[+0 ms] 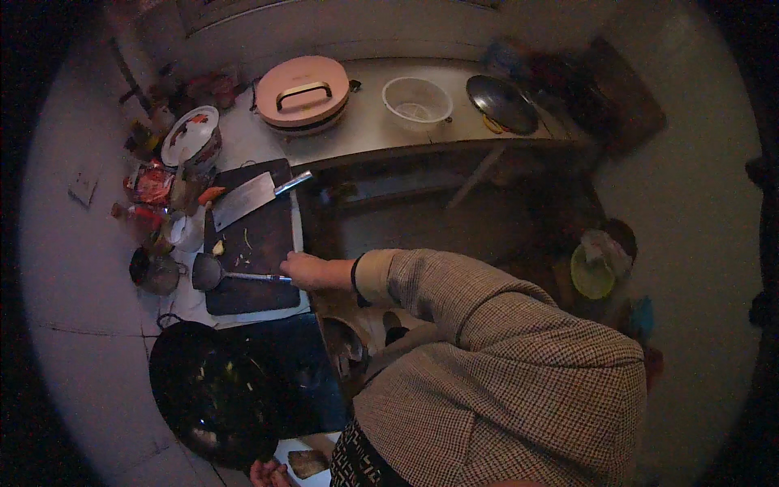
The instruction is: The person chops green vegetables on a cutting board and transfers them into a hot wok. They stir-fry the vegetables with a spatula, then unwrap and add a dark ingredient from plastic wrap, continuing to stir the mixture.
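Observation:
My right hand [304, 271] is closed round the handle end of a metal wok spatula [208, 272], whose blade lies over the left edge of a dark cutting board [268, 243]. My left hand [269, 473], partly cut off by the lower edge, has its fingers curled at the near rim of a black wok [213, 389]. The wok is tilted, with small pale and green bits in it. On the board a cleaver [246, 201] lies with its handle past the edge, near a piece that looks like ginger or garlic [218, 247] and scraps.
A lidded pink pan [302, 97], a white strainer basket [417, 103] and a dark pan lid [502, 105] stand on the back counter [365, 137]. Left of the board are a lidded enamel pot [192, 137], a metal mug [161, 274] and packets. A green basin [591, 274] is at right.

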### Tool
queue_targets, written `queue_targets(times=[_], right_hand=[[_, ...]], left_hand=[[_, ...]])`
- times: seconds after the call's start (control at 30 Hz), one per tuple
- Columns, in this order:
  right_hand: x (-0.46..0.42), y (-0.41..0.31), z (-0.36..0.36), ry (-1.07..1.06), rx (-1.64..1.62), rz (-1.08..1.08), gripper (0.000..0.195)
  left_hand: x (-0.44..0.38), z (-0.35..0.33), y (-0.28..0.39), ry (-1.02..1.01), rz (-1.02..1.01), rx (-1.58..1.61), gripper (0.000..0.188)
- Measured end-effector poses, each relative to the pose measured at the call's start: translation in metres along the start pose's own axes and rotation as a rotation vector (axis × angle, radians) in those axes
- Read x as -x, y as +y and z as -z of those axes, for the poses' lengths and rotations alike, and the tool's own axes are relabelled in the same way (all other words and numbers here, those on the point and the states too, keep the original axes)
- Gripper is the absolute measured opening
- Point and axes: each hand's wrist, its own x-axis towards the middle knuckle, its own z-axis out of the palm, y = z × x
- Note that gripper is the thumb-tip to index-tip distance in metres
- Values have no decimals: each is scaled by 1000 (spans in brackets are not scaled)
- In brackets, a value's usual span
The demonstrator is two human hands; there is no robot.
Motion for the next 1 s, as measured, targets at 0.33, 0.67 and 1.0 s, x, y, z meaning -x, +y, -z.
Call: queue_targets(times=[0.33, 0.67, 1.0], right_hand=[[79, -15, 61, -376, -92, 24, 28], [144, -55, 86, -401, -421, 1, 25], [167, -56, 90, -385, -132, 163, 22]], left_hand=[[-1, 5, -9, -34, -10, -23, 36], [0, 0, -15, -34, -60, -12, 32], [0, 10, -49, -45, 6, -51, 29]])
